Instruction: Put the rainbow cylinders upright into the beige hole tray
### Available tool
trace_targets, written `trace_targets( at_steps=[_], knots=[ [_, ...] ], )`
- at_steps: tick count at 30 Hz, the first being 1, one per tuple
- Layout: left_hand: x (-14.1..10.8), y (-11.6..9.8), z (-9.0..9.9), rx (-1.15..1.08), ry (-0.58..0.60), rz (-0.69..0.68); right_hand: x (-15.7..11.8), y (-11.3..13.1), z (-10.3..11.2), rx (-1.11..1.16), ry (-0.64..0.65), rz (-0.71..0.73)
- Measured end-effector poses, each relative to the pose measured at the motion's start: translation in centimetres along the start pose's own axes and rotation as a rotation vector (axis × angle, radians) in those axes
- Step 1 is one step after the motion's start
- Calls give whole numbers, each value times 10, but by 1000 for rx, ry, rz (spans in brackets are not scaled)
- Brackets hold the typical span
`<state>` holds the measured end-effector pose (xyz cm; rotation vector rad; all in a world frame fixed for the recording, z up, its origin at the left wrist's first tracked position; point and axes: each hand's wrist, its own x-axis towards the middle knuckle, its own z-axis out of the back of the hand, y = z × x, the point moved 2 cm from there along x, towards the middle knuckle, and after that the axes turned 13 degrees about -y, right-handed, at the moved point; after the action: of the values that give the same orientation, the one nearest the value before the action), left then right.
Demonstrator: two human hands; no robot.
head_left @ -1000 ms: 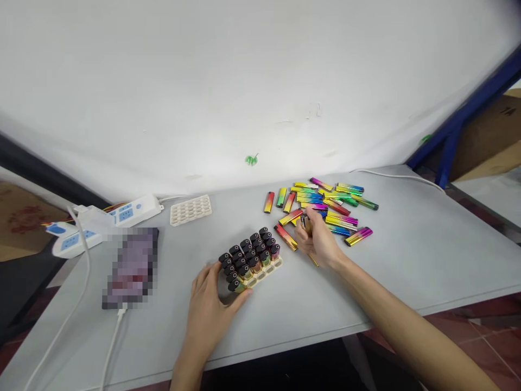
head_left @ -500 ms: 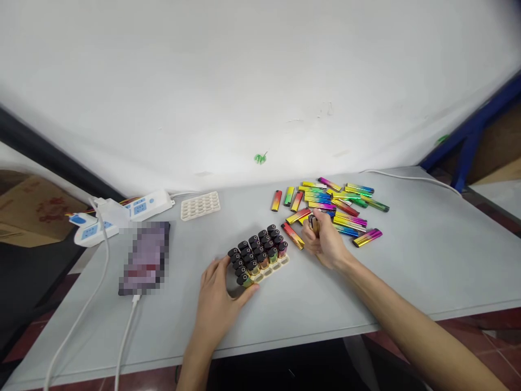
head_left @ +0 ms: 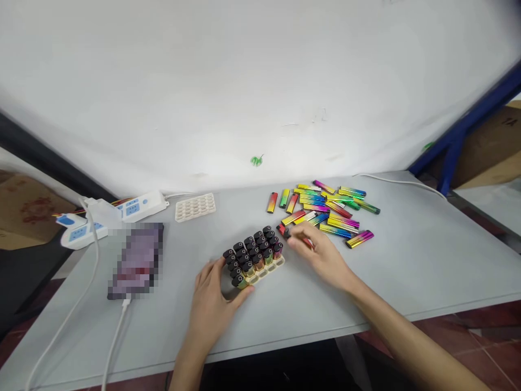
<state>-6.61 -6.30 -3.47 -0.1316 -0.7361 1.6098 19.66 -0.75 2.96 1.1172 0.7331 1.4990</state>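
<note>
A pale tray (head_left: 266, 271) holds several upright lighters (head_left: 258, 260) with black tops; a few slots along its near side show no lighter. My left hand (head_left: 214, 296) rests at the tray's left end, thumb and fingers spread around it. Just right of the tray, my right hand (head_left: 315, 247) pinches a lighter (head_left: 287, 233) whose dark top points toward the tray; the fingers cover most of it. Beyond that hand lies a loose pile of shiny multicoloured lighters (head_left: 313, 200).
A second pale tray (head_left: 195, 207) lies near the wall. At the left are a white power strip (head_left: 140, 206), a blurred-out phone-like object (head_left: 137, 258) and white cables. Another cable (head_left: 402, 178) runs along the back right. Blue frame bars (head_left: 451, 157) stand at the right.
My right hand has moved left from the loose pile toward the tray, carrying a lighter. My left hand stays at the tray. The whole view has shifted slightly.
</note>
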Motion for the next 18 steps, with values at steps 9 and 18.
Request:
trace_targets(
  at_steps=[9,18],
  knots=[
    [0,0,-1,-2,-11,-51,-26,33,-12,-104,229,286],
    [-1,1,-2,-16,-9,-56,-35,37,-47,-417,168,536]
  ],
)
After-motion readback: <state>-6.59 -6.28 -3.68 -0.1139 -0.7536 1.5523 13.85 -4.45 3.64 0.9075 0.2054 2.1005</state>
